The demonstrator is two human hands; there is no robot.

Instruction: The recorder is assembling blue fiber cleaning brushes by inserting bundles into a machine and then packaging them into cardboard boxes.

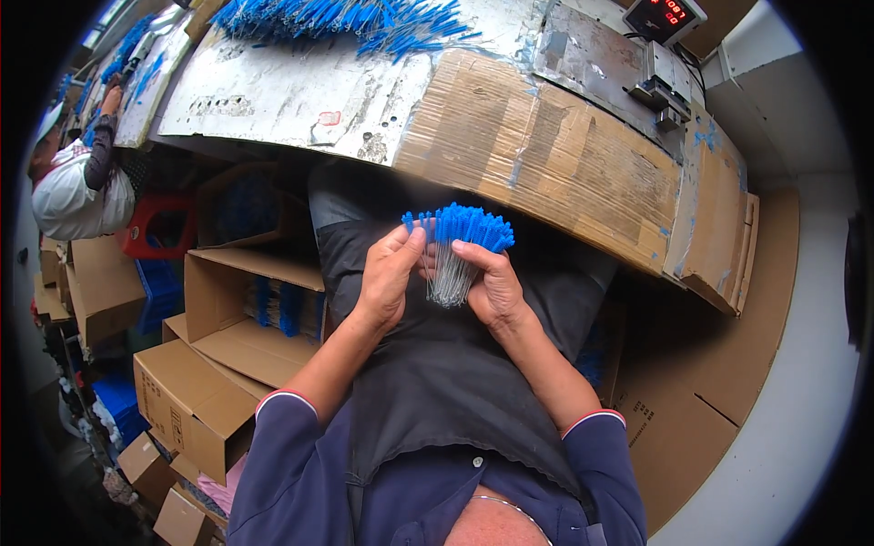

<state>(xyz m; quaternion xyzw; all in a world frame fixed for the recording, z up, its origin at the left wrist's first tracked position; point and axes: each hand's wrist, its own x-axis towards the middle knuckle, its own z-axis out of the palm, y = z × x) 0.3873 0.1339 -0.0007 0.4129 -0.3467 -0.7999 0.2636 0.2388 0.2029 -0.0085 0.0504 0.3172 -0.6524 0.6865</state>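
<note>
A thick bundle of small wire brushes [469,227] with blue bristle heads and thin silvery wire stems stands upright between my hands, above my lap. My right hand [497,288] is wrapped round the bundle's right side, its thumb lying across the stems just under the heads. At the left side, my left hand [387,278] pinches a few brushes that stand slightly apart from the rest. Some of its fingers are hidden behind the stems. A dark apron [437,391] covers my lap beneath the bundle.
Across the worktable [300,100] lies a heap of blue brushes [355,23]. Flattened cardboard [546,146] covers the table's near edge. A device with a red digital display [663,16] stands far right. Open cartons [196,400] crowd my left, and a co-worker [86,187] sits beyond.
</note>
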